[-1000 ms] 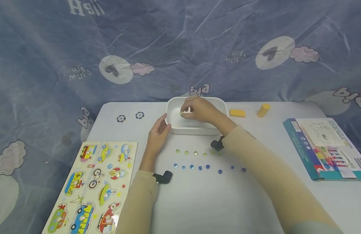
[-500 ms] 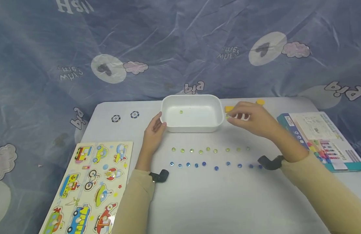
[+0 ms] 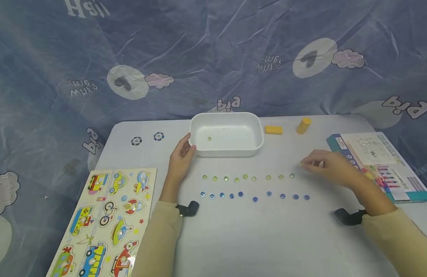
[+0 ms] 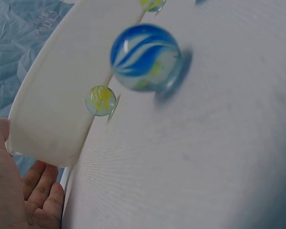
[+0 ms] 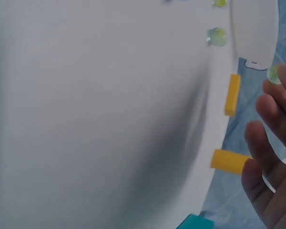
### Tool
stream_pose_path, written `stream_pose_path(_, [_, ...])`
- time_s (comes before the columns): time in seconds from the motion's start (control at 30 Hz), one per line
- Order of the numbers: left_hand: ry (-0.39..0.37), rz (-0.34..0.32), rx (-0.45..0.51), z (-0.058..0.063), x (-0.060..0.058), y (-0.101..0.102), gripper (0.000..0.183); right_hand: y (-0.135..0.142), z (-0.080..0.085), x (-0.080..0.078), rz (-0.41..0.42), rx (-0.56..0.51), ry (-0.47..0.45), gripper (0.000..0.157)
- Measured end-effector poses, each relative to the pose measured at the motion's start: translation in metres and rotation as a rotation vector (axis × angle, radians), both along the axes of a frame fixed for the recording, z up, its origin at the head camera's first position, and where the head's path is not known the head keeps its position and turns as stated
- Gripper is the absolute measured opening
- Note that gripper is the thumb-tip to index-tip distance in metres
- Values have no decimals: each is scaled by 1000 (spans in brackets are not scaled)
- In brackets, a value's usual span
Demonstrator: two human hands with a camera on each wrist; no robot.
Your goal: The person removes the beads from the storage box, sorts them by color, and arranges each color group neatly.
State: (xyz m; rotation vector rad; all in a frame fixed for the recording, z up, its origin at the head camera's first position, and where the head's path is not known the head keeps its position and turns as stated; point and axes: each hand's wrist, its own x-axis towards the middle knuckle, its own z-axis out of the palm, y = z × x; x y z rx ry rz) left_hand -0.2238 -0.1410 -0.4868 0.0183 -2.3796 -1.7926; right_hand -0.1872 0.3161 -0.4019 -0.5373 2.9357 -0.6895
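My right hand (image 3: pixel 332 167) pinches a yellow-green glass marble (image 5: pixel 273 75) between thumb and fingertip. It hovers over the white table, just past the right end of a row of yellow-green marbles (image 3: pixel 254 179). Nearer to me runs a second row, of blue marbles (image 3: pixel 255 199). My left hand (image 3: pixel 180 163) touches the left end of a white plastic tub (image 3: pixel 227 153), thumb at the front corner and fingers along the side. Inside the tub lies one yellow-green marble (image 3: pixel 209 139). The left wrist view shows a blue-swirled marble (image 4: pixel 145 57) close up.
A yellow block (image 3: pixel 273 130) and a yellow cylinder (image 3: pixel 304 125) sit right of the tub. Two poker chips (image 3: pixel 159 136) lie at the left. A wooden puzzle board (image 3: pixel 106 219) takes the left front, a flat box (image 3: pixel 379 165) the right side. A blue-grey cloth hangs behind.
My right hand has moved from over the tub out to the right and toward me, carrying the marble. The marble inside the tub has shifted slightly. My left hand stays at the tub.
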Motion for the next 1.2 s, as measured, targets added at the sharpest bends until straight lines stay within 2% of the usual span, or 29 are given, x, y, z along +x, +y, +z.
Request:
stream_pose_path(0.1, [-1,4,-2,0,0,0,51,8,-9,3,-7,28,-92,17])
stream_pose_path(0.2, [4,5,-1,-1,0,0,52,12,-17,5,-11,30,-142,19])
stream_pose_path(0.4, [18,19,-12,-1,-1,1,53,13,-25,6,-26,30,-176,21])
stream_pose_path(0.73, [0,6,2,-1,-1,0,52,14,-27,6,-60,59,-210,22])
stream_pose_path(0.83, [0,1,2,-2,0,0,53,14,-27,6,-50,51,-199,24])
stream_pose_path(0.97, [5,-7,9,-3,-1,-1,54,13,-22,3,-12,25,-121,24])
stream_pose_path(1.07, [11,-10,18,-3,-2,-1,54,6,-11,-2,34,-7,-31,23])
stream_pose_path(1.2, [11,-9,21,-3,-2,-2,54,-20,7,-14,58,-30,45,21])
